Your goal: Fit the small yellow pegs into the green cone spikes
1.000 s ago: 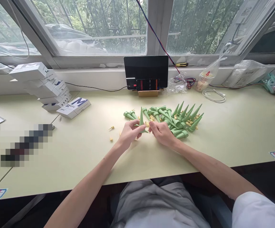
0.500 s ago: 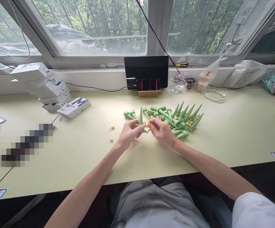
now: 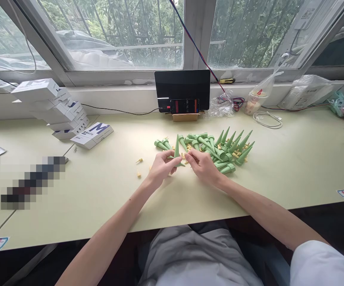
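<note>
My left hand (image 3: pixel 160 169) is closed around a green cone-shaped plastic spike (image 3: pixel 176 147), its point standing upward. Just to the right, the thumb and fingertips of my right hand (image 3: pixel 203 167) are pinched together near the spike; what they hold, if anything, is too small to make out. Beyond and beside my right hand lies a pile of similar green spikes (image 3: pixel 227 151), some upright and some on their sides, with small yellow parts (image 3: pixel 247 158) among them. A yellow piece (image 3: pixel 139 174) rests on the table left of my left hand.
A phone (image 3: pixel 185 106) leans on a black screen (image 3: pixel 182 85) by the window. White boxes (image 3: pixel 61 109) are stacked at the left, with one box (image 3: pixel 92 135) apart. A bagged cup (image 3: pixel 253 102) and a white cable (image 3: pixel 268 121) lie at the back right of the table (image 3: pixel 293 159).
Both hands stay almost in place. The right fingertips have shifted very slightly, and the digits on the phone have changed.
</note>
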